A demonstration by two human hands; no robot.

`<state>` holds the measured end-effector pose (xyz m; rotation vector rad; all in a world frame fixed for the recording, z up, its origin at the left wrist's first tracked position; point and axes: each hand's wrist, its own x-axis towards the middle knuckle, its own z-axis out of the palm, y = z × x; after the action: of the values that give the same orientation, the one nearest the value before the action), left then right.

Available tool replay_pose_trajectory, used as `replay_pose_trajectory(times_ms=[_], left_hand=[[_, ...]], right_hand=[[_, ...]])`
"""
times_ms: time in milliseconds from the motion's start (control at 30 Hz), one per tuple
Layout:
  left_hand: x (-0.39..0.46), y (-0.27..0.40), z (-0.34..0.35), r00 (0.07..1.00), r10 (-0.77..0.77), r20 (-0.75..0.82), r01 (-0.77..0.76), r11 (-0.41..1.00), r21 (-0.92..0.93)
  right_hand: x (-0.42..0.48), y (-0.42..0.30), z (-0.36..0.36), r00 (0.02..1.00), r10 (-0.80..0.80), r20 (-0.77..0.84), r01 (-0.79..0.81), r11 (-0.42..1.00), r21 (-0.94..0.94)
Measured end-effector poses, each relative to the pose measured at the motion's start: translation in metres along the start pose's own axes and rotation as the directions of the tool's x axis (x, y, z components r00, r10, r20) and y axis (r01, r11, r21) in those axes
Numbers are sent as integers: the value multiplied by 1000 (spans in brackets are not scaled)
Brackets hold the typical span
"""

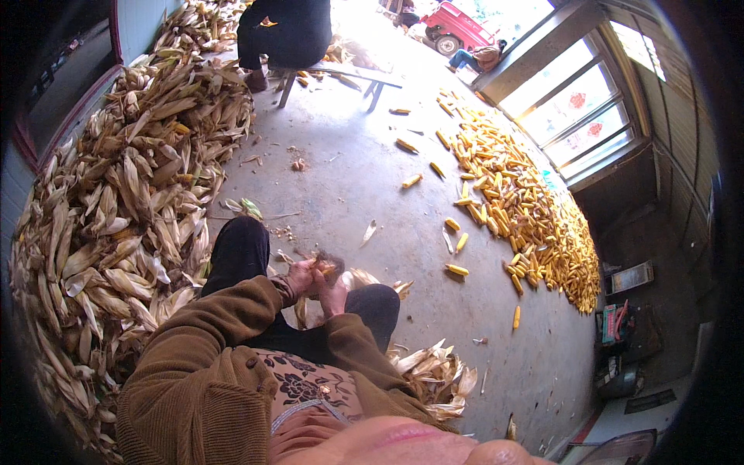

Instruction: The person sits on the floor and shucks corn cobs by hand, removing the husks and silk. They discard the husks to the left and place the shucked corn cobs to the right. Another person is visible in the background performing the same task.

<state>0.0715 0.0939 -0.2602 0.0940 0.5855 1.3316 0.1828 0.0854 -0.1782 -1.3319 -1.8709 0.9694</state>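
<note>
My left hand point(301, 278) and my right hand point(333, 296) meet between my knees, both closed around an ear of corn point(329, 269). Dark, blurred strands, apparently corn silk, surround its far end. My fingers cover much of the ear, so how much husk is still on it is hard to tell. A strip of dry husk point(300, 313) hangs below my hands. Just beyond my right hand, pale husks point(361, 278) lie by my right knee.
A large heap of corn in dry husks point(139, 174) rises at the left. Husked yellow cobs point(511, 203) are piled at the right, with several strays on the concrete floor point(343, 174). Loose husks point(436, 378) lie beside my right hip. Ahead, a person in dark clothes sits on a wooden bench point(349, 71).
</note>
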Motion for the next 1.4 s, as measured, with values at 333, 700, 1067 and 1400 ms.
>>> replay_pose_trajectory(times_ms=[333,700,1067,1400], left_hand=[[-18,39,4,786,421,-453,68,669,740],[-2,44,-40,743,546,-387,495,-60,867],[44,25,-106,634,660,-403,572,-49,819],[10,39,-4,944,221,246,-276,116,954]], right_hand=[[-3,13,11,978,-21,208,52,988,-144],[-15,-48,-11,871,-490,23,484,849,-212],[-19,-105,-37,824,-553,122,566,810,-152],[4,-16,-32,1000,11,-27,-11,1000,1]])
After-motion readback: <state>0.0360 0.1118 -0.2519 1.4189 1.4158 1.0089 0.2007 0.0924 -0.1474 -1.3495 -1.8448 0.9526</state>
